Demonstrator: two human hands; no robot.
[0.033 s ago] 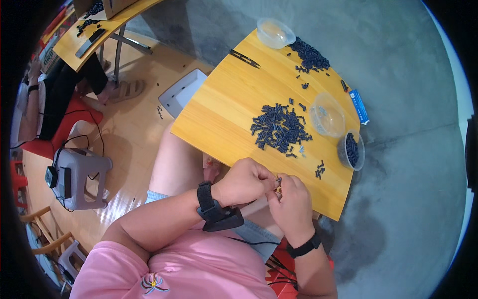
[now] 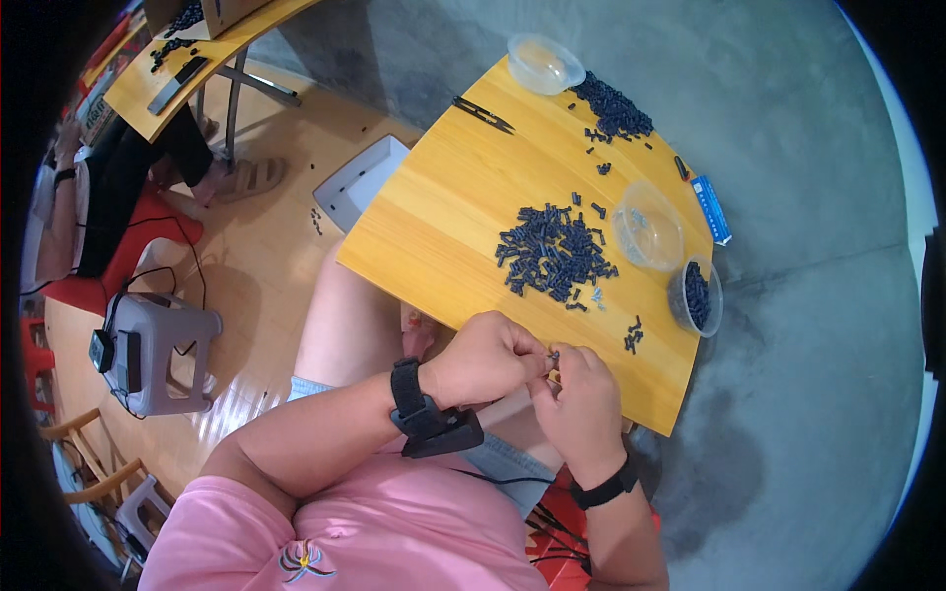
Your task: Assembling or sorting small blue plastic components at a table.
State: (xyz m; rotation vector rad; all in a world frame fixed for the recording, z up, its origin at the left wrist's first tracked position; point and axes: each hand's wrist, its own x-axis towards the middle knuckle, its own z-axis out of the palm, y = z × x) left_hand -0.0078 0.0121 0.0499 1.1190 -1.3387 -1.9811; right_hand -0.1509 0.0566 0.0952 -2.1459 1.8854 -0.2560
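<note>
At the near edge of the wooden table (image 2: 434, 212), my left hand (image 2: 485, 360) and my right hand (image 2: 581, 399) meet fingertip to fingertip. Both are closed in a pinch around a small dark part (image 2: 554, 357), mostly covered by the fingers. Beyond them lies a loose pile of short black plastic pieces (image 2: 554, 251). A few light grey bits (image 2: 597, 295) sit at its near right side. Closer to my right hand is a small group of black pieces (image 2: 633, 335). A clear tub (image 2: 716, 320) holding black pieces stands at the right edge.
A clear bowl (image 2: 658, 258) with a few light bits stands beside the pile. Farther back are another clear bowl (image 2: 567, 84), a second black pile (image 2: 616, 106), black thread snips (image 2: 483, 115) and a blue box (image 2: 711, 212). Left are a white bin (image 2: 340, 212), a grey stool (image 2: 163, 345) and a seated person.
My right hand has shifted very slightly to the right. Nothing else visibly differs.
</note>
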